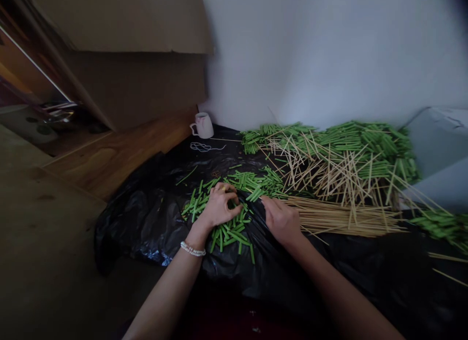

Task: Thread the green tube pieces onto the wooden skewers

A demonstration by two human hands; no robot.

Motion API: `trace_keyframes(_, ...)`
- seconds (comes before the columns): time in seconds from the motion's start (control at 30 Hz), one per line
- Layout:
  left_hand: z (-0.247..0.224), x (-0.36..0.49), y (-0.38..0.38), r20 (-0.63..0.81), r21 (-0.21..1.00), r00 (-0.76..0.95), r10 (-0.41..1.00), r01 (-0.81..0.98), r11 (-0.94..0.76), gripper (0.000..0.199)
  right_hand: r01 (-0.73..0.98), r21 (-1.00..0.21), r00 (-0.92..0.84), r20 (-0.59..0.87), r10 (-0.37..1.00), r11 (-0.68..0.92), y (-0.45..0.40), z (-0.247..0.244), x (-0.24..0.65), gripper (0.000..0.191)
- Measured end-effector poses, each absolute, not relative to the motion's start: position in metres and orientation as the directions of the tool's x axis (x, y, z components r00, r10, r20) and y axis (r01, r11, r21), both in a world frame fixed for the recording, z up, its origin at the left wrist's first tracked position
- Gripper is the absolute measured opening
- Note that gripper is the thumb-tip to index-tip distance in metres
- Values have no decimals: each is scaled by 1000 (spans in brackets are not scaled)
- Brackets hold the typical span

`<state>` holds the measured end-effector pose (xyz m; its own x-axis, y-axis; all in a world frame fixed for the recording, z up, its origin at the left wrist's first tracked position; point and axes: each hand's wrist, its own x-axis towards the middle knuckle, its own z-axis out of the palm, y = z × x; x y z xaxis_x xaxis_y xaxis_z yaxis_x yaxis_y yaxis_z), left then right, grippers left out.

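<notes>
— Fingers point(229, 198) of the left hand point(219, 206) are curled down into the green tube pieces point(228, 230), pinched on one or two of them at the far edge of the heap, though which piece I cannot tell.

— And the right hand point(281, 220)?

— It lies knuckles up just right of the heap, fingers bent and pressing the black plastic sheet point(146, 208). Whether it grips anything underneath is hidden.

— Which way do the pieces lie?

— Scattered, but most run near-to-far with a lean to the right. They lie directly under and near of the left fingertips, so the left hand is the nearer one.

— What is beyond the hands?

— Right of the right hand, touching its far side, a bundle of bare wooden sticks point(343, 218) stretches left-to-right. Farther off, a big pile of green-sleeved sticks point(365, 145) sits against the wall, and a white mug point(203, 125) stands well apart at the far left, with a coil of white string point(203, 146) just near of it.
</notes>
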<state>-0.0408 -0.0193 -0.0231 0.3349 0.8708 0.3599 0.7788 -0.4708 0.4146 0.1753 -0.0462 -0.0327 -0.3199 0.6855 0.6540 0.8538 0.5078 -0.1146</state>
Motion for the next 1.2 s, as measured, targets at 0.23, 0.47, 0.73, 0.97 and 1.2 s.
trace_keyframes(0.23,-20,-41,-21,283,369,402,871,792,-486,21,849,-109,-324,667,671,517,-46,-31,174,27)
trace_keyframes(0.47,-21,-46,-19,236,415,448,863,756,-506,23,845,-108,-333,660,673,524,-46,-33,173,27)
trace_keyframes(0.73,-25,-42,-19,256,431,379,889,779,-456,11,847,-113,-336,643,689,519,-46,-35,172,27)
trace_keyframes(0.97,-26,-40,-19,307,481,339,889,751,-453,8,846,-112,-342,635,692,521,-46,-35,172,27)
trace_keyframes(1.2,-17,-39,-17,429,810,13,903,437,-391,12,847,-122,-327,647,689,517,-47,-34,173,27)
